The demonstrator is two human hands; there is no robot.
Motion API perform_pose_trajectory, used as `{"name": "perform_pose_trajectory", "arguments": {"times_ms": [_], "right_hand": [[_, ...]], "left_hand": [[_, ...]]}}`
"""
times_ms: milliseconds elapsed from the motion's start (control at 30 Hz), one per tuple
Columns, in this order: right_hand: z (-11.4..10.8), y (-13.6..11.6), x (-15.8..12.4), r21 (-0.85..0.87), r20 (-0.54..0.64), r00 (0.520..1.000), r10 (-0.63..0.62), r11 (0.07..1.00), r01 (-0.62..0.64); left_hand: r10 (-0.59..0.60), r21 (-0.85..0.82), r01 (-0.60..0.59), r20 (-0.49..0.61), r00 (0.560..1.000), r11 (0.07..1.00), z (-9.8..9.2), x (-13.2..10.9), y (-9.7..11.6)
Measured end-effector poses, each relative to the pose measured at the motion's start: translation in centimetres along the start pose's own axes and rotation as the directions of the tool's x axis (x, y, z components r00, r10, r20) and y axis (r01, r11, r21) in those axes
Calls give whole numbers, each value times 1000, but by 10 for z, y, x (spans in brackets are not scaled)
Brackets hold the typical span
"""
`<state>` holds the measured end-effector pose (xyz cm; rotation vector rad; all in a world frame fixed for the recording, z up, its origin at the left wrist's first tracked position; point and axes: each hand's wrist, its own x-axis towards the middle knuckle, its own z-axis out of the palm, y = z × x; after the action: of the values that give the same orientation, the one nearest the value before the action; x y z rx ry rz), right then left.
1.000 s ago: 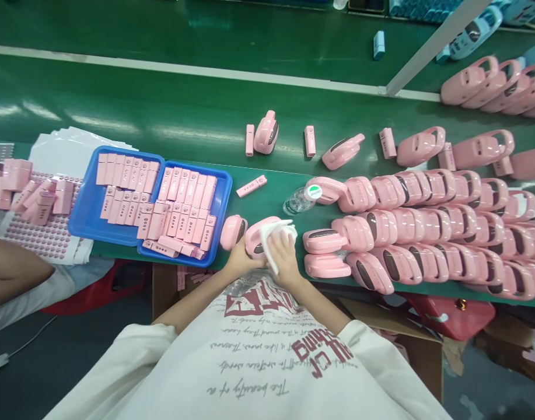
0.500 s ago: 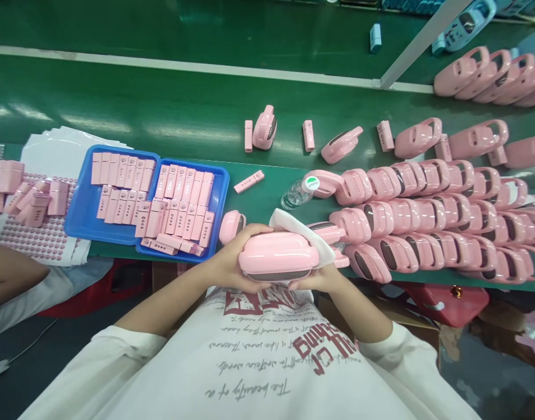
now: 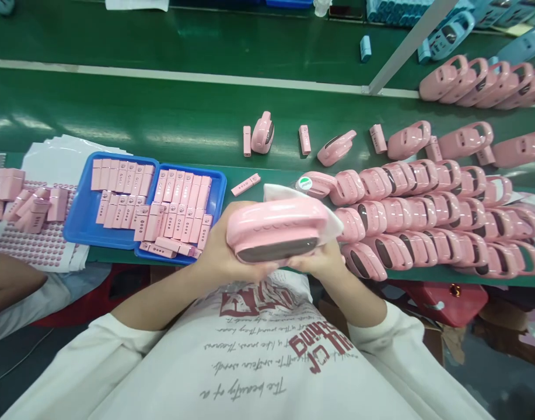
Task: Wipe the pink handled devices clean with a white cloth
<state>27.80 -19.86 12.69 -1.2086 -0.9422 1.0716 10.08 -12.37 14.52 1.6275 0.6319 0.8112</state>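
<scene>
Pink housing (image 3: 285, 234) is held up between both hands at the near edge of the green bench (image 3: 278, 175), its long axis running left to right, its handle (image 3: 278, 214) uppermost and its dark panel (image 3: 278, 251) toward the wearer. The left hand (image 3: 221, 252) has its fingers wrapped about the left end; the right hand (image 3: 323, 261) holds a white cloth (image 3: 334, 226) against the right end, its fingertips at the lower front, the rest of the fingers hidden. Both hands touch the piece, so neither is nearer. Counting outward: one housing held, one cloth, one loose pink stick (image 3: 245, 184) ahead on the left, one bottle (image 3: 304, 184) mostly hidden behind, two blue trays (image 3: 86, 228) of sticks further left. On the green belt (image 3: 162, 137), five housings and five sticks. To the right, three rows of housings (image 3: 392, 219), too overlapped to count
</scene>
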Motion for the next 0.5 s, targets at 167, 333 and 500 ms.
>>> {"name": "perform_pose_trajectory", "arguments": {"times_ms": [167,333,500], "right_hand": [[2,16,7,21,104,994,-44,999,42],[-9,17,6,85,275,958,-79,995,58],[0,4,-4,27,173,984,-45,999,41]], "left_hand": [[-95,-80,98,46,994,992,-7,4,-16],[-43,-135,51,55,998,990,-11,0,-21],[-49,-149,49,6,999,988,-5,-10,-14]]}}
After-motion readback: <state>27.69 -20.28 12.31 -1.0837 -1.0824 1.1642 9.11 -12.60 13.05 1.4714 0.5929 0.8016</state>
